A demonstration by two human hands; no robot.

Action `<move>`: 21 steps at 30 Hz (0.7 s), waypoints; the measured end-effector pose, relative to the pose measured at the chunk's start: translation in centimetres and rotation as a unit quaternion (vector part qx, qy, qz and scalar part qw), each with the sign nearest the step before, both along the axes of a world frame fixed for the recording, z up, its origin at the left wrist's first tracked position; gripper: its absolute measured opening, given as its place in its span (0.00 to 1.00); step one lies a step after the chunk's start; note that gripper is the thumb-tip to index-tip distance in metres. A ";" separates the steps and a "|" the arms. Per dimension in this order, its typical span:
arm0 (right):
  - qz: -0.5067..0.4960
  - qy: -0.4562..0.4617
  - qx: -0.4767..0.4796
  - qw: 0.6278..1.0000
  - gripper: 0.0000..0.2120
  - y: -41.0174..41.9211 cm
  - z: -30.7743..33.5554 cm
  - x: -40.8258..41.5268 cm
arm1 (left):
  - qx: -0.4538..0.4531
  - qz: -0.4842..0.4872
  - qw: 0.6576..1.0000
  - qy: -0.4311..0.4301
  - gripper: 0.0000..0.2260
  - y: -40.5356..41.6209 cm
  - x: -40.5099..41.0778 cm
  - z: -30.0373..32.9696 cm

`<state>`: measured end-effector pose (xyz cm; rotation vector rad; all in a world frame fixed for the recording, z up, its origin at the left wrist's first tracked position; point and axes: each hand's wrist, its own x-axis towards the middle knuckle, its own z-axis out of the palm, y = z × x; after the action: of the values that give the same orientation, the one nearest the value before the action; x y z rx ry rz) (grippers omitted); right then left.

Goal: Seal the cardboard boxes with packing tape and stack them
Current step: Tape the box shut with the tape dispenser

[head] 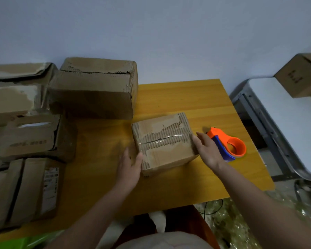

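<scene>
Head view: small cardboard box (164,142), flaps closed under clear tape (162,140), sits near the table's (187,97) right edge. Left hand (131,166) and right hand (207,150) press its sides, fingers straight. Tape dispenser (228,143) lies beside the right hand. Larger boxes (93,88) crowd the table's left edge, contents hidden.

A plain pale blue-grey wall (169,33) fills the upper half of the view, evenly and dimly lit, with no window in sight. Against it stands a yellow wood-grain worktop (187,97), its right edge free. To the right, apart from the worktop, a white-topped folding table (285,114) with a grey metal frame runs along the wall. Below that, on the floor (241,221), lies crumpled clear plastic film crossed by a thin black cable (207,207). A reddish-brown wooden seat (192,218) shows under the worktop's near edge.
</scene>
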<state>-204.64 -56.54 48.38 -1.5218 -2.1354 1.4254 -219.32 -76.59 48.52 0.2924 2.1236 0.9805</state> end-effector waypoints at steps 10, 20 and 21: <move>0.040 0.052 0.081 0.994 0.13 2.8 1.2 -0.1 | 0.051 -0.101 0.993 0.024 0.32 4.4 1.8 3.6; -0.032 0.094 0.113 0.989 0.17 21.0 6.7 2.0 | 0.134 -0.188 0.968 0.101 0.26 26.3 1.2 6.8; -0.036 0.085 0.098 0.991 0.17 22.6 6.1 2.5 | 0.122 -0.190 0.970 0.089 0.27 28.2 1.4 5.8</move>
<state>-202.09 -33.89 54.51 -1.3425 -2.0307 1.2311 -217.88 -48.37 54.29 0.9055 1.9968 1.0124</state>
